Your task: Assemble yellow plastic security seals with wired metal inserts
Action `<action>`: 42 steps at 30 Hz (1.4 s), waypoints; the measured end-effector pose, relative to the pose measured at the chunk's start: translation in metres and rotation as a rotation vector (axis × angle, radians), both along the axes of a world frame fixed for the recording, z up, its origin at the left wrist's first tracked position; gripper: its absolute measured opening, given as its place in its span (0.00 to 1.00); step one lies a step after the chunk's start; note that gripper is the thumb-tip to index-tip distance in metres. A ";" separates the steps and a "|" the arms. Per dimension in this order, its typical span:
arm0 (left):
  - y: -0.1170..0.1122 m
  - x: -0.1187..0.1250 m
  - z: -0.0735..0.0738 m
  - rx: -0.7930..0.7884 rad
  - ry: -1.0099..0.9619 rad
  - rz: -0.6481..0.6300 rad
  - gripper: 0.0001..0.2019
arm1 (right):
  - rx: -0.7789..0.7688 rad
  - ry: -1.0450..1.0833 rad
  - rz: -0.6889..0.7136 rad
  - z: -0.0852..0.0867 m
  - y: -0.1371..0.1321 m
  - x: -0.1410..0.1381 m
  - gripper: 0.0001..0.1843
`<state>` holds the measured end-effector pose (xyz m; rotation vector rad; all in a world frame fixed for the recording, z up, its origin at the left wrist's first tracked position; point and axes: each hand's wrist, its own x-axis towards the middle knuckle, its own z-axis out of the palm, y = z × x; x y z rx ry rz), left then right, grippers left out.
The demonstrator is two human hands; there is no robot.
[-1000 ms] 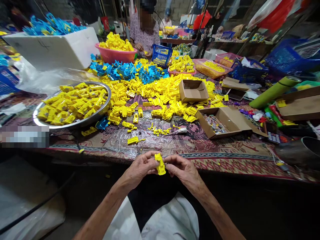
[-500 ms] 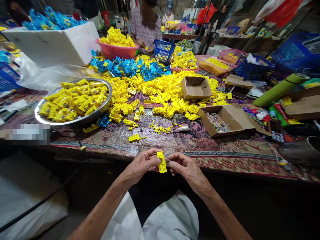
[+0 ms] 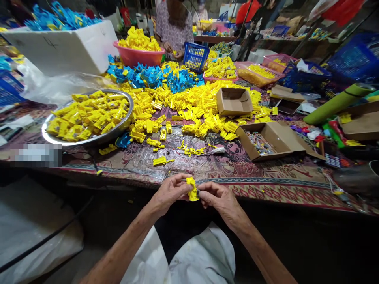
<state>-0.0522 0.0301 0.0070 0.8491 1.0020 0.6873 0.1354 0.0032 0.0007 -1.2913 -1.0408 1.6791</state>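
Note:
My left hand point(image 3: 169, 196) pinches a small yellow plastic toy part point(image 3: 194, 195) between thumb and fingers, above my lap at the table's near edge. Close against its right side is my right hand point(image 3: 221, 198), thumb and forefinger pressed together on something small and dark that I cannot make out. On the table ahead lie a yellow piece point(image 3: 160, 161), a few thin yellow bits point(image 3: 194, 151) and a thin tool with a whitish handle point(image 3: 218, 150). Beyond them spreads a large heap of yellow plastic parts point(image 3: 204, 94).
A metal bowl point(image 3: 130, 114) full of yellow parts stands left, a white foam box point(image 3: 65, 51) of blue parts behind it. An open cardboard box point(image 3: 284, 138) with small wired pieces and a smaller box point(image 3: 235, 101) sit right. Across the table sits a person point(image 3: 174, 23).
The view has shifted slightly, so the table sits a little higher. Both hands stay together at the yellow part, which has turned slightly.

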 end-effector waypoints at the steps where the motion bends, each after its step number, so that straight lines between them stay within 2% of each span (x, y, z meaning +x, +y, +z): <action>1: 0.000 0.001 0.001 0.013 0.009 0.002 0.18 | 0.001 -0.017 -0.016 -0.001 0.000 -0.001 0.15; 6: -0.003 0.004 0.004 0.059 0.015 0.014 0.18 | 0.083 -0.113 -0.053 -0.003 -0.005 -0.005 0.13; 12: -0.007 0.009 0.006 0.097 0.015 0.064 0.19 | 0.257 -0.352 -0.055 0.007 -0.016 -0.009 0.06; 16: -0.011 0.009 0.005 0.173 0.023 0.112 0.17 | 0.349 -0.459 -0.063 0.006 -0.020 -0.011 0.05; 23: -0.020 0.011 -0.003 0.262 -0.002 0.118 0.15 | 0.400 -0.489 -0.063 0.004 -0.021 -0.010 0.03; 28: -0.022 0.011 -0.006 0.297 0.016 0.127 0.15 | 0.513 -0.582 -0.064 0.007 -0.018 -0.011 0.04; 32: -0.018 0.010 -0.006 0.288 0.009 0.135 0.16 | 0.416 -0.536 -0.050 0.007 -0.016 -0.010 0.03; 38: -0.011 0.008 -0.001 0.170 -0.101 0.087 0.19 | 0.225 -0.240 0.031 0.013 -0.010 -0.004 0.11; 42: -0.008 0.005 -0.003 0.084 -0.150 0.025 0.22 | 0.144 -0.159 0.006 0.004 -0.006 -0.002 0.17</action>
